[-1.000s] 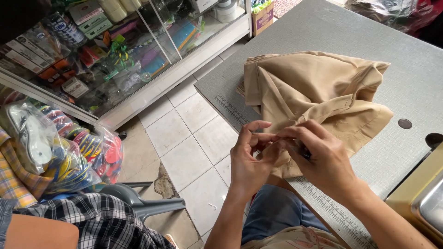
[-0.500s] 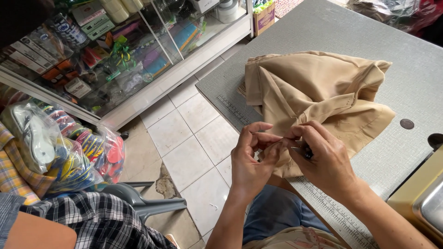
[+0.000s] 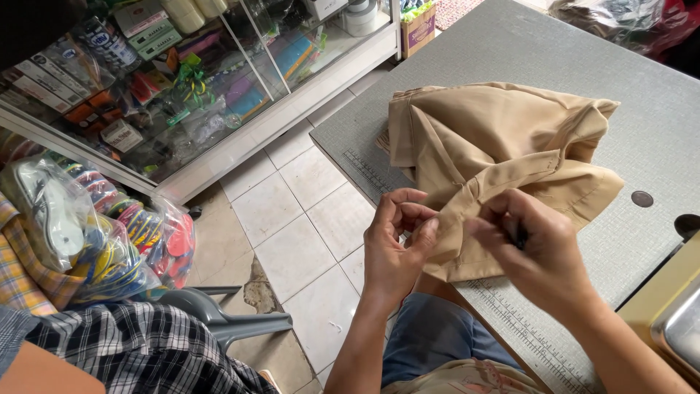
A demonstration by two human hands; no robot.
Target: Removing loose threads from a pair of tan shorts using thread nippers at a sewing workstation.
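A grey table with a fine textured top fills the upper right and the right side of the frame, and a printed ruler scale runs along its near edge. On this table, a little right of the centre, lies a crumpled tan garment, and its lower corner hangs over the table edge toward the person. The left hand, in the lower centre, pinches this lower edge of the garment between thumb and fingers, so its grip is narrow and closed on the cloth. The right hand, just beside it, is also at the cloth, and its fingers are curled around a small dark tool; what kind of tool it is I cannot tell. At the right edge of the table there is a small dark round hole and part of a metal tray in the lower right corner. Below the table, in the centre left, the floor has pale tiles, with some cracks. In the upper left stands a glass display cabinet full of small packed goods. At the left edge are clear plastic bags with colourful things inside, and a grey plastic chair stands in the lower left, near a checked sleeve of another person.
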